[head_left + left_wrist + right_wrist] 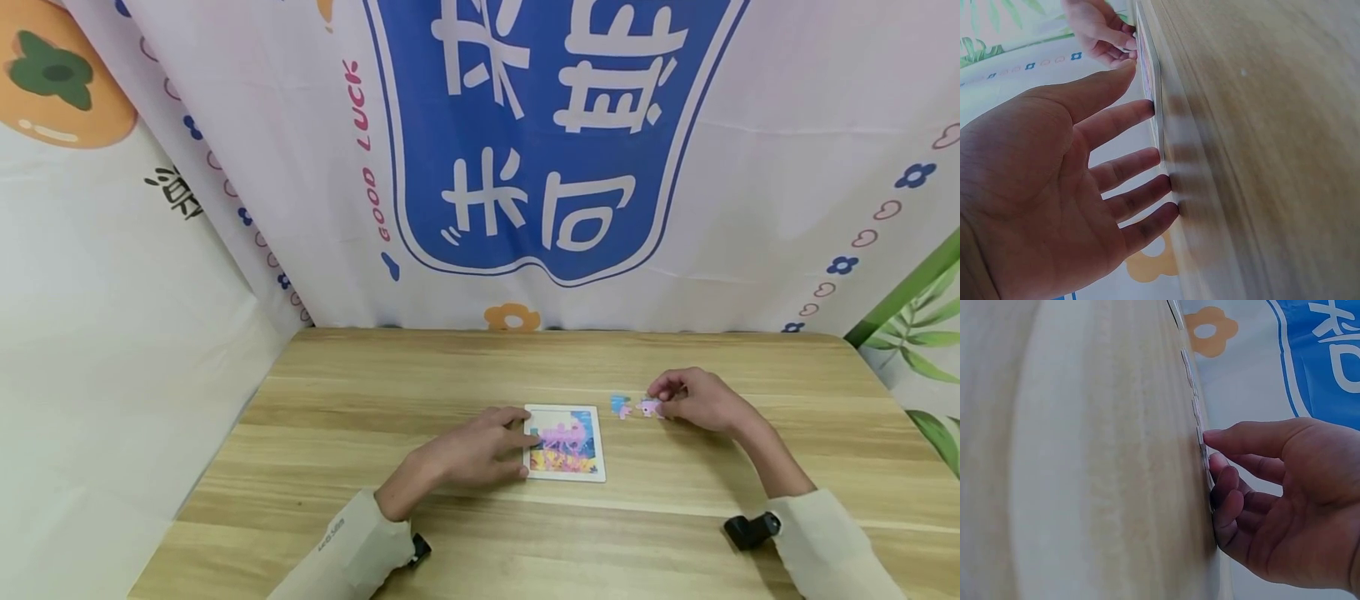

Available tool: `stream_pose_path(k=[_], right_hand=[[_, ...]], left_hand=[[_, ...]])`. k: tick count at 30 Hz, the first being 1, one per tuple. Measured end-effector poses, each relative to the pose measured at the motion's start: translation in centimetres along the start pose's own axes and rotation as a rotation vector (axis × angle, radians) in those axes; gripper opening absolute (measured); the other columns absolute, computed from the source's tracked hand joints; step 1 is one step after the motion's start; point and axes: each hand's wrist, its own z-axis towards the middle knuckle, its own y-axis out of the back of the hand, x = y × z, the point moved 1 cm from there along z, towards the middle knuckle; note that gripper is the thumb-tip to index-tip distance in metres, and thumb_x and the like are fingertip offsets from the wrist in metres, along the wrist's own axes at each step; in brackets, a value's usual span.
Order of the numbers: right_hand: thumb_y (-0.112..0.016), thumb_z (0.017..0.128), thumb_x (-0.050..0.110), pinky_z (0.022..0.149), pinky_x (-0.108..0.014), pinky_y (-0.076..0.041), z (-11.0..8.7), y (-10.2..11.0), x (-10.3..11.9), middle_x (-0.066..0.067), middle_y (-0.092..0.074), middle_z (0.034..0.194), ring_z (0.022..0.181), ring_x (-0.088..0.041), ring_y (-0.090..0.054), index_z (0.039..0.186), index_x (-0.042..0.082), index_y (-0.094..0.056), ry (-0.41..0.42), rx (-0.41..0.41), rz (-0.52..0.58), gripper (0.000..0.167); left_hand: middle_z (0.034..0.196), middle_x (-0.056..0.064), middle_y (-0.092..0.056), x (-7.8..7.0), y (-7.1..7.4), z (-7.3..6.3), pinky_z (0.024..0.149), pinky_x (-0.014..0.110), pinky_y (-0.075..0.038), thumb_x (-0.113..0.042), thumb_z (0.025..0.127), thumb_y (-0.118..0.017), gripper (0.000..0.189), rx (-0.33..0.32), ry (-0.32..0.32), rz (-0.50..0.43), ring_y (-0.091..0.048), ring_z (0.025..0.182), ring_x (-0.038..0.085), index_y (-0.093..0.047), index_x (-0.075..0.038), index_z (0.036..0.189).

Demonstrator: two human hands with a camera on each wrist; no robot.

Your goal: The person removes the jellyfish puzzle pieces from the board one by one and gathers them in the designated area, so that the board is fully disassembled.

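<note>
One pink puzzle piece point(648, 407) was noted on the counter point(525, 542) at the curled right grip point(693, 400), the nearer hand; whether it was pinched could not be told. To its left, past a blue-pink piece point(619, 405), the puzzle board point(566, 477) was touched at its left edge by the left grip point(476, 450), fingers extended, nothing grasped.

A long beige left sleeve point(348, 542), marked with small dark lettering point(331, 535), and a matching right sleeve point(831, 542) are worn above bare hands point(476, 450), while a stubby black device point(750, 531) with a rounded end is seen beside the right sleeve and another black piece point(421, 550) is partly hidden behind the left one.
</note>
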Motion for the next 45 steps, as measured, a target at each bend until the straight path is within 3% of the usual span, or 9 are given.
stream_pose_path(k=[9, 17, 26, 45], right_hand=[[-0.074, 0.098, 0.007, 0.074, -0.025, -0.052, 0.2, 0.0, 1.1, -0.008, -0.071, 0.102, 0.091, -0.02, -0.061, 0.113, 0.002, -0.074, 0.02, -0.05, -0.044, 0.016], [-0.073, 0.097, 0.004, 0.066, -0.026, -0.057, 0.8, -1.0, 2.1, -0.012, -0.074, 0.102, 0.085, -0.018, -0.066, 0.114, -0.001, -0.073, 0.08, -0.006, 0.047, 0.018], [-0.075, 0.096, 0.005, 0.078, -0.024, -0.055, 1.6, -2.3, 4.0, -0.009, -0.077, 0.105, 0.095, -0.017, -0.067, 0.112, 0.002, -0.075, 0.171, 0.022, 0.032, 0.016], [-0.074, 0.096, 0.004, 0.084, -0.028, -0.056, 2.2, -4.6, 6.3, -0.005, -0.077, 0.106, 0.096, -0.014, -0.066, 0.111, 0.006, -0.077, 0.202, 0.111, 0.008, 0.016]], left_hand=[[0.175, 0.009, -0.035, -0.1, 0.2, -0.1, 0.131, 0.052, -0.033, -0.04, 0.108, -0.066, 0.052, 0.003, -0.001, -0.009, -0.032, 0.163, 0.03, -0.058, -0.022, 0.157], [0.175, 0.008, -0.035, -0.1, 0.1, -0.1, 0.131, 0.051, -0.033, -0.04, 0.108, -0.066, 0.052, 0.0, -0.005, -0.002, -0.032, 0.163, 0.029, -0.058, -0.022, 0.156], [0.175, 0.008, -0.035, -0.2, 0.2, -0.1, 0.131, 0.051, -0.034, -0.041, 0.108, -0.066, 0.052, -0.002, 0.003, -0.003, -0.033, 0.163, 0.03, -0.059, -0.023, 0.156], [0.175, 0.008, -0.036, 0.0, 0.0, 0.1, 0.132, 0.051, -0.033, -0.042, 0.107, -0.066, 0.053, -0.003, 0.007, 0.0, -0.033, 0.163, 0.029, -0.058, -0.024, 0.156]])
